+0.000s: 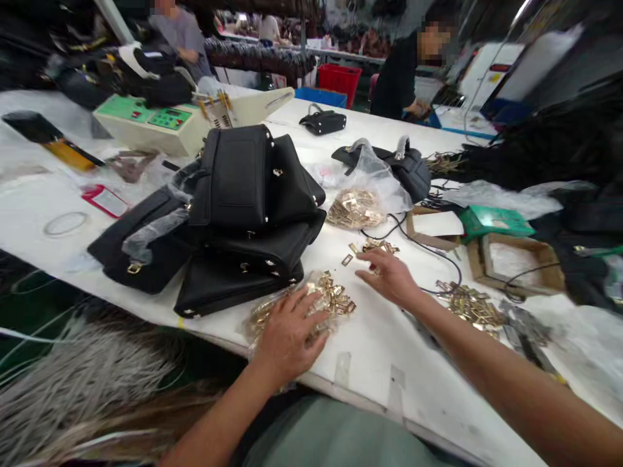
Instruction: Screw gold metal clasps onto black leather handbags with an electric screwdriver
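My left hand [291,331] lies with spread fingers on a clear plastic bag [256,318] of small gold-coloured metal fittings. More of these fittings [338,297] spill from its mouth onto the white table [360,350]. Over the tabletop, my right hand [389,275] has its thumb and fingers apart, with nothing visible in it. Just beyond its fingertips are a loose rectangular gold fitting [347,260] and a small heap of similar pieces [382,246], partly hidden by the hand. Black handbags [233,178] are stacked to the left of both hands.
Another bag of gold fittings [357,207] sits farther back. On the right are a fittings pile [472,305], an open cardboard box [523,263] and a black cable [445,250]. A machine with a green panel [146,120] stands back left. A person in black [396,71] works across the table.
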Tool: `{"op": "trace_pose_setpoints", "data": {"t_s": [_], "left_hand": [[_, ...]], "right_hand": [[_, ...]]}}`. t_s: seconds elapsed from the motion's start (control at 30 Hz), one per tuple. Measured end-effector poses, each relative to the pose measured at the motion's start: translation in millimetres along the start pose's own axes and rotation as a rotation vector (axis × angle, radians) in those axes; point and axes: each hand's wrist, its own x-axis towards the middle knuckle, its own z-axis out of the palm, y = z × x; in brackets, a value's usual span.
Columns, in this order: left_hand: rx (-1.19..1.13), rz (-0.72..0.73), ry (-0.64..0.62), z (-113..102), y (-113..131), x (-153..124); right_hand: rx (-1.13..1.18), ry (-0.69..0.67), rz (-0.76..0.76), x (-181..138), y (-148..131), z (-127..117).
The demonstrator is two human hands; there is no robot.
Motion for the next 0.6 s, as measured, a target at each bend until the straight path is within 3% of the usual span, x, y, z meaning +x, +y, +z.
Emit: {"op": "trace_pose_setpoints", "data": {"t_s": [0.1,0.2,0.33,0.43,0.6], "left_hand": [[-0.009,0.016,0.025,0.8,-1.2,-0.6],[-0.043,0.034,0.066,1.4,-2.0,-2.0],[-0.082,0.044,0.119,1.3,-1.6,-3.4],[-0.087,0.040,0.125,1.1,-1.0,-3.1],[-0.078,0.037,0.116,1.5,-1.4,-2.2]], "right_hand": [[0.092,-0.286,-0.160,-5.9,-18.4,24.4],[0.086,-0.396,-0.126,-8.4,-26.6,33.2],[-0.046,-0.409,-0.003,-7.7,-25.1,25.3],[-0.163,-0.331,0.036,-6.0,-21.1,20.5],[-0.122,-0.245,0.062,-6.4,-13.5,24.5]]}}
